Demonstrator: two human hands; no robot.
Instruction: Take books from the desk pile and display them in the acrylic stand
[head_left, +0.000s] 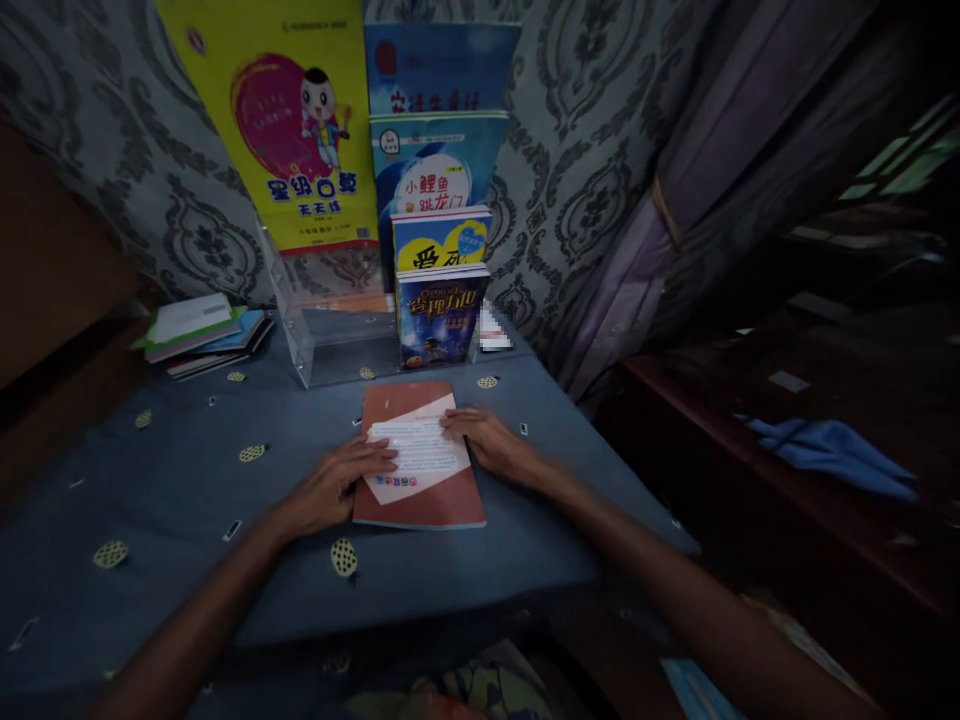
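Observation:
A closed reddish-brown book with a slanted white text panel lies flat on the table. Its printed text looks upside down from here. My left hand rests over the book's left edge, fingers stretched onto the panel. Across from it, my right hand touches the upper right edge with its fingers extended. Just behind the book stands a clear acrylic rack. It holds a dark blue book in front, and a yellow workbook stands upright at its left.
A pile of books lies at the table's back left. More picture books stand in tiers in the rack. The patterned blue tablecloth covers the table. To the right are a tied curtain and a blue cloth on a dark red surface.

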